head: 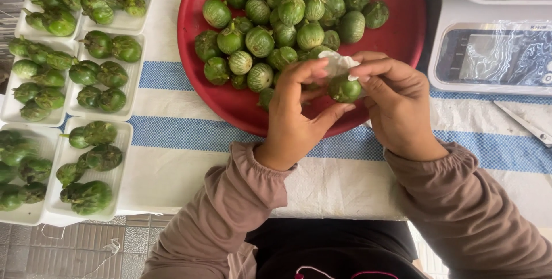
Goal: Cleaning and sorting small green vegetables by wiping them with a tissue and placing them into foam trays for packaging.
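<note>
Small round green eggplant [345, 90] pinched between left hand [296, 112] and right hand [397, 104], both fingers curled closed on it, over near rim of red round plastic tray [397, 37]. White cloth scrap [339, 63] pressed on top by right fingertips. Near-spherical; long axis, pointing unclear.

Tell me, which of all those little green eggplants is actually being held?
The round green eggplant between the left hand and right hand, against a white tissue. The rest lie on the red tray.

bright, even daylight | soft shadows | sharp | scale screen [495, 55] perhaps glaring
</note>
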